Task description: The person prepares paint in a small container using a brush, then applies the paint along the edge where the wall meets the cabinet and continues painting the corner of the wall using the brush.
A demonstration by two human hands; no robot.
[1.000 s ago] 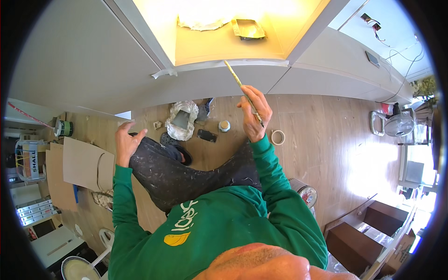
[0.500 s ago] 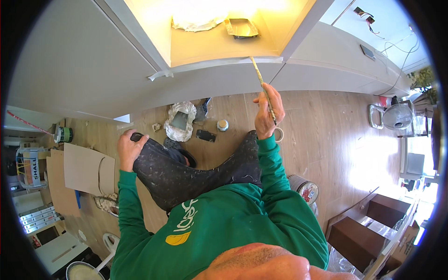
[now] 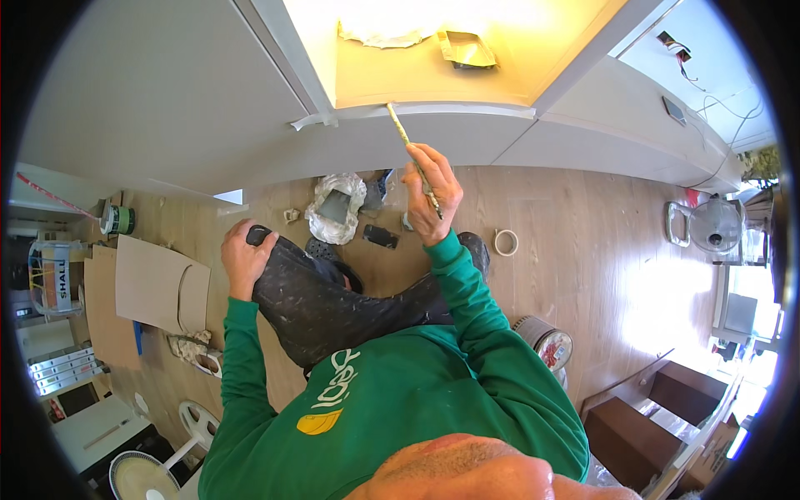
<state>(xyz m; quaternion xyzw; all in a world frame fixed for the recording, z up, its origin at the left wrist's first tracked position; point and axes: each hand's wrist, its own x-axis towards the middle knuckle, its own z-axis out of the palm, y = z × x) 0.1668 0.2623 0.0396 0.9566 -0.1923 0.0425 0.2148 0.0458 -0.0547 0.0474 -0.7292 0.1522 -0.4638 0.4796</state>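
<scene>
My right hand (image 3: 437, 190) is closed around the slim handle of a paintbrush (image 3: 399, 125). The brush's far tip touches or nearly touches the front edge (image 3: 458, 108) of a lit cupboard niche, towards its left end. Inside the niche are a small yellow-lit tray (image 3: 467, 50) and a crumpled white sheet (image 3: 379, 35). My left hand (image 3: 246, 257) rests on my left knee, holding nothing, with the thumb spread from the fingers. Loose tape (image 3: 310, 122) hangs at the niche's lower left corner.
On the floor lie a plastic-wrapped paint tray (image 3: 335, 204), a dark phone-like object (image 3: 381, 236) and a tape roll (image 3: 506, 242). A paint tin (image 3: 543, 340) stands by my right side. Cardboard sheets (image 3: 161, 283) lie left; brown boxes (image 3: 631, 436) stand lower right.
My right hand has moved left with the paintbrush, whose tip has travelled along the niche's edge from right to left. My left hand stays on the knee. The view has shifted slightly.
</scene>
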